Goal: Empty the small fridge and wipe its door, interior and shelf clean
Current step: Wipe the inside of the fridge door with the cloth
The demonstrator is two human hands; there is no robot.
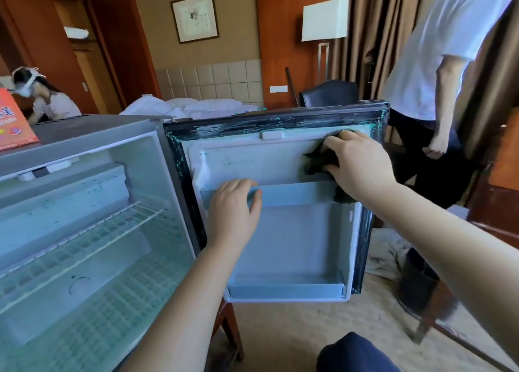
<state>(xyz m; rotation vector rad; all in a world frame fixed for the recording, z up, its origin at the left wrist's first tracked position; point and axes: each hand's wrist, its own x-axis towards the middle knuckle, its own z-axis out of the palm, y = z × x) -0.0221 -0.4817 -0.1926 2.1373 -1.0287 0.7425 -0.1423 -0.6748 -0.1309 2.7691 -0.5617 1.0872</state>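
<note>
Head view: the fridge [84,136] fills the frame from 8 to 10 o'clock, and its door [280,245] is swung wide open across the centre, inner face toward the camera. The cabinet holds no food or bottles; a wire shelf [92,231] slopes across it below the small freezer box [70,180].

The left hand [233,211] sits just left of centre, its fingers curled over the left end of the upper door rail [295,193], gripping it. The right hand [356,164], at 2 o'clock from centre, has bent fingers round a bunched dark cloth [316,161] and holds it against the door's inner panel near the top right corner, just above the rail. Part of the cloth hangs below the wrist, over the rail's right end.

A dark gasket [252,123] with greenish smears frames the door. The lower door bin [286,289], at 6 o'clock, is bare.

A red box [14,119] stands on the fridge top at 9 o'clock. Behind it, a person with a head strap [53,102] bends low. At 2 o'clock a person in a white shirt [449,48] stands just beyond the door. A bed [196,105], a framed picture [195,16] and a lamp [325,19] lie toward 12 o'clock.
</note>
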